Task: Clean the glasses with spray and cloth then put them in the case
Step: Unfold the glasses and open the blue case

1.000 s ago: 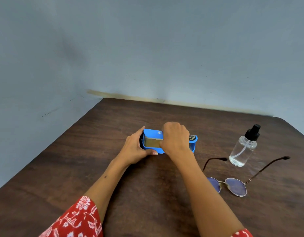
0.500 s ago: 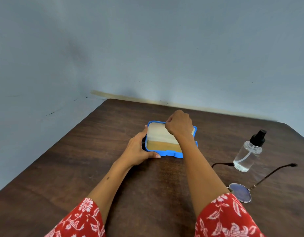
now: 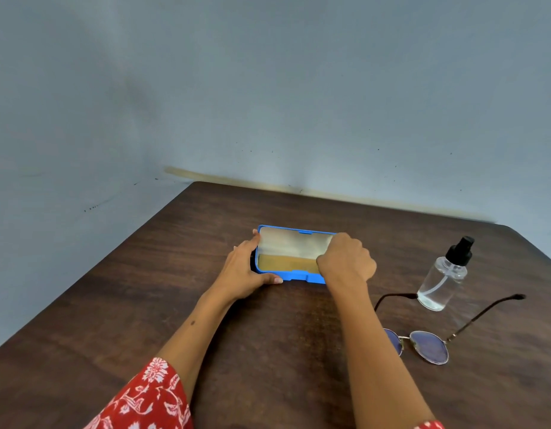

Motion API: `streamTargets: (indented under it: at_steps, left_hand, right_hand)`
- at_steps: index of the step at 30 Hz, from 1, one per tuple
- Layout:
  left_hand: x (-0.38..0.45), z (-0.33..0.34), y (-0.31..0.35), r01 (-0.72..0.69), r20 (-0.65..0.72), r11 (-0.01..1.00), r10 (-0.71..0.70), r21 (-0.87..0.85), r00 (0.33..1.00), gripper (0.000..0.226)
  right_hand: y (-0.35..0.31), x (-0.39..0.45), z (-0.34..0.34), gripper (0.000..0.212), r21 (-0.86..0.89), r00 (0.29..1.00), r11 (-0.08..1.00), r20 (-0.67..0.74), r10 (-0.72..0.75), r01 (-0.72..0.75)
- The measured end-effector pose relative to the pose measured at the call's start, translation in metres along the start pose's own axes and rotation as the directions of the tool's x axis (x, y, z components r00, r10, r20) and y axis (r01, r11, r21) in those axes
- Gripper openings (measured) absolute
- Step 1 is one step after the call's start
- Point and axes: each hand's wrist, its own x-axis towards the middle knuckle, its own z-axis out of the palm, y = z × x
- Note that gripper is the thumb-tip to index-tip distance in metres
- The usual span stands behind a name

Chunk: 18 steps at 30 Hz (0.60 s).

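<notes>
A blue glasses case (image 3: 299, 277) lies open at the middle of the table, its lid tipped back with a pale shiny inside. A tan layer (image 3: 286, 263) fills the base; I cannot tell if it is lining or a cloth. My left hand (image 3: 246, 270) grips the case's left end. My right hand (image 3: 345, 261) covers the right end with fingers curled down into the base, hiding what they touch. Round metal-framed glasses (image 3: 429, 346) lie unfolded at the right, lenses toward me. A clear spray bottle (image 3: 444, 277) with a black nozzle stands just behind them.
The dark wooden table (image 3: 175, 305) sits in a corner of grey-blue walls (image 3: 268, 103); its left edge runs diagonally and its far right corner is rounded. Bare wood shows in front of the case, between my arms.
The case lid has swung from nearly closed to fully open. My right hand left the lid's top edge and came down onto the right end of the base. The left hand kept its grip.
</notes>
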Motion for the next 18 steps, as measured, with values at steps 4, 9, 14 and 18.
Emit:
streamTargets:
  at_steps: [4,9,14,18]
  left_hand:
    - [0.001,0.000,-0.001,-0.010,-0.026,0.999,0.011,0.034,1.000,0.107]
    - [0.002,0.001,-0.004,-0.015,-0.044,0.998,0.018,0.053,0.999,0.106]
    - [0.003,0.001,-0.004,-0.029,-0.052,0.997,0.032,0.070,0.998,0.106]
    - [0.003,0.002,-0.005,-0.038,-0.077,0.997,0.043,0.065,0.996,0.106]
  right_hand:
    - [-0.008,0.004,0.008,0.029,-0.068,0.998,0.997,0.060,-0.036,0.040]
    - [-0.013,0.007,0.011,0.024,-0.100,0.998,0.995,0.063,-0.022,0.028]
    - [-0.012,0.006,0.012,0.025,-0.077,0.996,0.997,0.089,-0.002,0.009]
    - [-0.010,0.007,0.011,0.024,-0.018,0.997,0.999,0.069,0.032,-0.031]
